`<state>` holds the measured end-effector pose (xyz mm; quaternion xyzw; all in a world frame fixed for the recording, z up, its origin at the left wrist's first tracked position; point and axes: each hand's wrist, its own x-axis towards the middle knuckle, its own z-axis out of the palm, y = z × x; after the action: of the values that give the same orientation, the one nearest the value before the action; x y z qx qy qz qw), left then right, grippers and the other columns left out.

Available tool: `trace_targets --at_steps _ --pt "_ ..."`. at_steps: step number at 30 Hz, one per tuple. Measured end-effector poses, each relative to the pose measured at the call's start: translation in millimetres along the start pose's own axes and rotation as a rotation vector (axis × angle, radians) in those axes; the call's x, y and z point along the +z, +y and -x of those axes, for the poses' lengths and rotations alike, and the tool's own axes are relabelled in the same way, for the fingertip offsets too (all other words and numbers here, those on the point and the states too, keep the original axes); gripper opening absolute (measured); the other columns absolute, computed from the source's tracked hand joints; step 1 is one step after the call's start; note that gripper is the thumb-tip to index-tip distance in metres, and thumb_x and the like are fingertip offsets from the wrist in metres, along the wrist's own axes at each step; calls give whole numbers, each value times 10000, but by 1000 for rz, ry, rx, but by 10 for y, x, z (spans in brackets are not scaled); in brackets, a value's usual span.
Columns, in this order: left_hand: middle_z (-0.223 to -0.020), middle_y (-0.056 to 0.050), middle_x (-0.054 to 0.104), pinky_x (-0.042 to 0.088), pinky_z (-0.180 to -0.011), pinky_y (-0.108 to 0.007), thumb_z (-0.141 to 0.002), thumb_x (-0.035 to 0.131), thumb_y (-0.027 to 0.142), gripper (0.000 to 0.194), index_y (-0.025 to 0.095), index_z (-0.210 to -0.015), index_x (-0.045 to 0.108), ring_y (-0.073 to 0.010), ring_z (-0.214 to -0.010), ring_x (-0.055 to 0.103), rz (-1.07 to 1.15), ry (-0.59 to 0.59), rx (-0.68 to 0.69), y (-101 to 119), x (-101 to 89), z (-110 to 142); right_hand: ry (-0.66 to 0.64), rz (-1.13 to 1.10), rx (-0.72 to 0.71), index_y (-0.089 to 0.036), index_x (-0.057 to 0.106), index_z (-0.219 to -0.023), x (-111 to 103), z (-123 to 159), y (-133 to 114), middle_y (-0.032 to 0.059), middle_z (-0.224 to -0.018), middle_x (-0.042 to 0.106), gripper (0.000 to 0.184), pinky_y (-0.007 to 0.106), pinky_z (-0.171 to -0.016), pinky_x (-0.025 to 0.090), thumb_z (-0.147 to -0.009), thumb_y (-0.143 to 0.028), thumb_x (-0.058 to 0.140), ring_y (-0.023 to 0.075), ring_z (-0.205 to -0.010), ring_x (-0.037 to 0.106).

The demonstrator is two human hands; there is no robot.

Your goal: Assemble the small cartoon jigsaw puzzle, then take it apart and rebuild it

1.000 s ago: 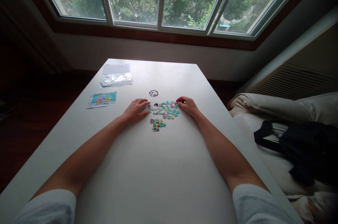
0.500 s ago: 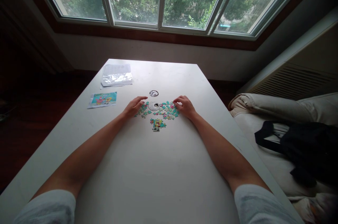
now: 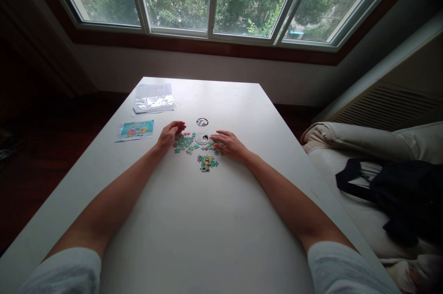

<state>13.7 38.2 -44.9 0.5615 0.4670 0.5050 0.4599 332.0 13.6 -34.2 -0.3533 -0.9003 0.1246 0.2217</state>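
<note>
Loose jigsaw pieces [image 3: 187, 143], mostly teal with bits of pink, lie in a spread on the white table. My left hand [image 3: 169, 134] rests at the left edge of this spread, fingers loosely bent and apart, with no piece visible in it. Over the right part of the pieces lies my right hand [image 3: 231, 145], palm down with its fingers stretched out, hiding many of them. A round tin lid [image 3: 202, 139] sits between the two hands. Nearer to me is a small joined puzzle section [image 3: 206, 162] showing a yellow cartoon figure.
Behind the lid is a round dark-rimmed disc [image 3: 202, 122]. On the left lie a colourful cartoon picture sheet [image 3: 135, 130] and papers with a clear plastic bag [image 3: 154, 99]. The white table [image 3: 207, 220] stands before a window; a sofa with a black bag [image 3: 404, 188] is at right.
My right hand has moved left and flattened over the right-hand pieces, covering them. My left hand has drawn slightly left and away, uncovering more pieces.
</note>
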Motion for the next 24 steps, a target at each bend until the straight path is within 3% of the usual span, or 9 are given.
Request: trace_targets --at_steps 5,11,14,19,24 --pt "-1052 -83 729 540 -886 -341 -791 585 308 327 158 -1054 707 -199 -973 670 -63 -32 -32 -5 -171 -44 6 43 -14 -303 586 -1398 -3 5 29 26 -1425 613 410 483 -1173 368 -1036 -442 454 265 -1418 451" --pt "-995 -48 723 502 -811 -310 -826 586 274 267 214 -1026 752 -185 -863 641 -576 -87 160 42 -365 -52 12 44 -28 -311 588 -1388 15 11 59 25 -1413 622 404 464 -1164 385 -1032 -459 468 255 -1401 478" --pt "-946 -40 688 483 -736 -292 -838 623 310 225 225 -987 769 -158 -751 586 -727 -152 238 80 -404 -45 13 27 -43 -316 582 -1392 23 11 67 22 -1418 618 403 476 -1161 384 -1028 -455 482 263 -1409 470" --pt "-967 -43 636 479 -725 -271 -855 638 321 207 231 -973 782 -139 -744 565 -748 -274 294 119 -416 -28 45 -3 -54 -299 592 -1381 8 10 67 38 -1411 624 400 485 -1156 395 -1026 -452 487 267 -1405 475" --pt "-962 -42 626 480 -740 -277 -851 642 307 187 236 -948 785 -147 -766 563 -779 -248 313 102 -431 -34 79 -21 -52 -295 613 -1357 4 11 96 47 -1375 649 389 488 -1144 414 -1022 -455 494 264 -1374 509"
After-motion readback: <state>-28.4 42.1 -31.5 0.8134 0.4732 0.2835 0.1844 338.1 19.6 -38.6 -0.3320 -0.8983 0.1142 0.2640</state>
